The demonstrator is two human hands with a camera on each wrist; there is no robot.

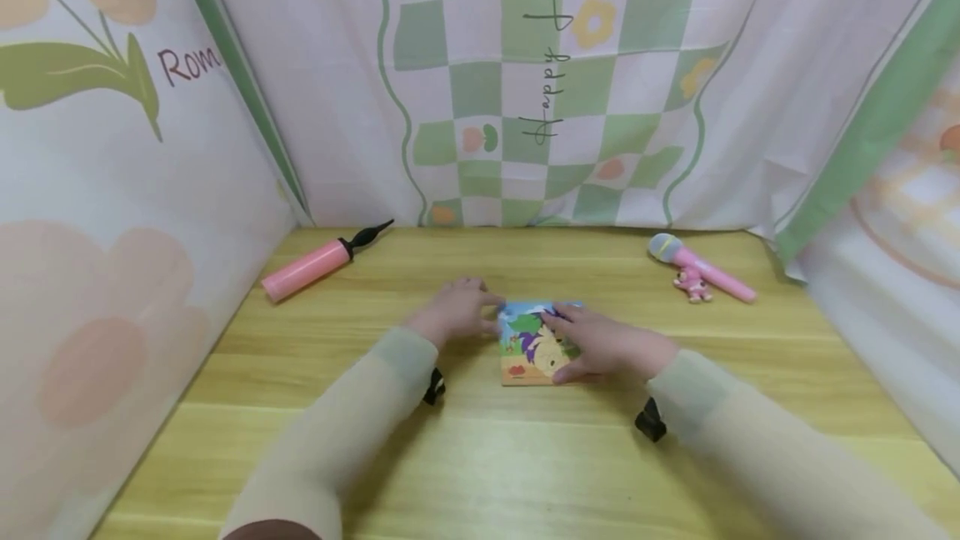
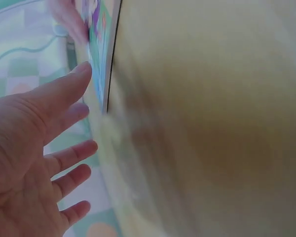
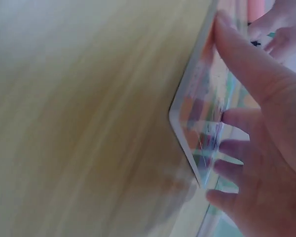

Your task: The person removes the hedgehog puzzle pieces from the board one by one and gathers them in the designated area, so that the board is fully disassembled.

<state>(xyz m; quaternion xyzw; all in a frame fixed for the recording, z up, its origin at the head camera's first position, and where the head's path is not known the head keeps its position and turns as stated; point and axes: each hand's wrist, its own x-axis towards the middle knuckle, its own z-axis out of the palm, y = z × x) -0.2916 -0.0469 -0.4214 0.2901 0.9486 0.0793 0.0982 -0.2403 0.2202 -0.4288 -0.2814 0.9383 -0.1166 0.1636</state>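
Picture board: square, brightly illustrated board lying flat on the wooden bench, just below the centre of the frame.
Left hand: the left hand, fingers loosely extended, grasps nothing beside the board's left edge; contact unclear.
Right hand: the right hand, spread and unclenched, rests over the board's right part, thumb on its surface.
Middle left: pink pump with black nozzle.
Middle right: pink microphone, small pink figurine just beside it.
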